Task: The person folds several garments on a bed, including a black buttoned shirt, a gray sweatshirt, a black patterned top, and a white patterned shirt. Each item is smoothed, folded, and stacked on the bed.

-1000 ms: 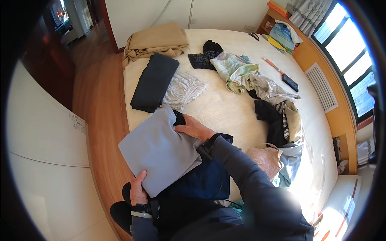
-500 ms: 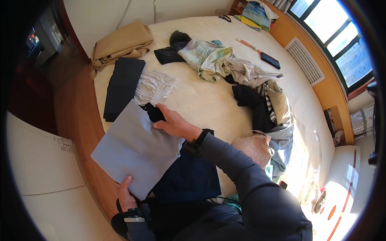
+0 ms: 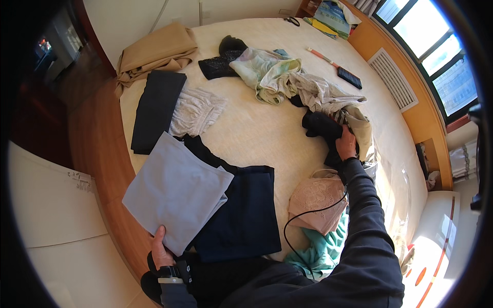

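My left hand [image 3: 161,249] grips the near corner of a light grey folded garment [image 3: 177,185], thumb on top and the other fingers hidden beneath it. The grey garment overlaps a dark navy folded garment [image 3: 246,220] and a black piece of cloth [image 3: 200,150]. Over at the right, my right hand [image 3: 347,145] is closed on a black garment [image 3: 324,127] lying in a loose row of clothes. A striped cloth and a beige garment [image 3: 363,126] lie right against that hand. Below my right wrist sits a pink lace bra [image 3: 317,200].
A black folded garment [image 3: 159,108] and patterned cloth [image 3: 196,112] lie on the bed [image 3: 257,136], near a tan folded cloth [image 3: 156,49]. A pale green garment [image 3: 264,72], a red-handled brush [image 3: 349,77] and teal cloth [image 3: 323,251] are also there. A black cable [image 3: 308,211] crosses the bra.
My right hand has let go of the grey garment's far side and moved right to the black garment. My left hand stays on the grey garment.
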The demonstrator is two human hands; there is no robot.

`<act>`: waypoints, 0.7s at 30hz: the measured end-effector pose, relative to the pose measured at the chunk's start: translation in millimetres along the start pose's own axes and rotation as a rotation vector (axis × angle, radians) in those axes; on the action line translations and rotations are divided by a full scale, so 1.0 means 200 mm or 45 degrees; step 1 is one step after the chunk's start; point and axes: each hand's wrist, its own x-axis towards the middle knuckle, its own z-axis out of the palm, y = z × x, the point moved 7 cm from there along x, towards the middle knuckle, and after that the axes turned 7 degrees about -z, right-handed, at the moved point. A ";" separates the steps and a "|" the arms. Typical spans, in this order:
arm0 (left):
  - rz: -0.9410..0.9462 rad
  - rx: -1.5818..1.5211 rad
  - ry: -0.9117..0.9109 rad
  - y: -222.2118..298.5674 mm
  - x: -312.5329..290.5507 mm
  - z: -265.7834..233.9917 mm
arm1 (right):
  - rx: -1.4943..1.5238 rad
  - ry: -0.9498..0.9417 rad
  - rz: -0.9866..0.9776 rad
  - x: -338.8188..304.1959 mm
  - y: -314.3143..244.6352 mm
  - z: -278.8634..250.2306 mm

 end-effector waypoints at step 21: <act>-0.028 -0.045 -0.092 -0.06 0.03 -0.11 | -0.298 0.327 1.235 -0.61 1.43 -0.93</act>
